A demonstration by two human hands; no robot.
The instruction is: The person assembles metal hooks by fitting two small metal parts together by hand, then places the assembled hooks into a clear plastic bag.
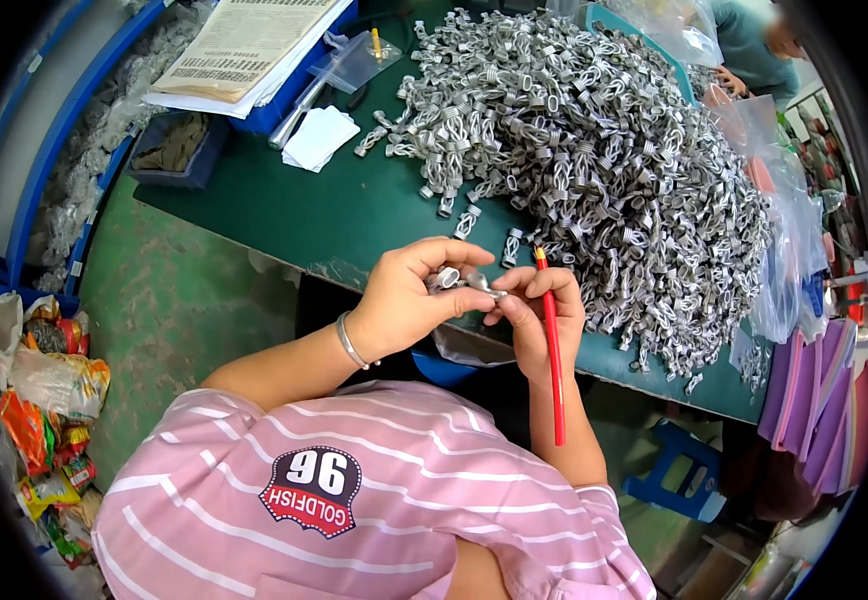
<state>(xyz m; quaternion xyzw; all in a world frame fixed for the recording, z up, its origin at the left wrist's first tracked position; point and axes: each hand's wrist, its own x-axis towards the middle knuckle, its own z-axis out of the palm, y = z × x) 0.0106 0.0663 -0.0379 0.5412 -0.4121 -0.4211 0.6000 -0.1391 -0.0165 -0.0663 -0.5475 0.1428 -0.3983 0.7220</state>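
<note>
My left hand [399,292], with a silver bangle at its wrist, is closed, pinching a small silver metal piece [482,285] between thumb and forefinger. Tucked in the same hand is a second silver metal piece [447,278] with a ring-shaped end. From the other side, the thumb and fingertips of my right hand [537,320] meet the pinched piece. A slim red pencil-shaped tool [556,385] with a gold tip rests in the right hand, tip away from me. Just beyond my fingers, two looped metal pieces [511,247] lie on the green table [284,215].
A large heap of silver looped pieces [594,160] covers the table's far right. Papers [244,50] and a dark blue bin [179,150] are at the far left. Clear plastic bags [779,250] hang at the right; a blue stool [674,475] stands below. Another person [759,60] is across.
</note>
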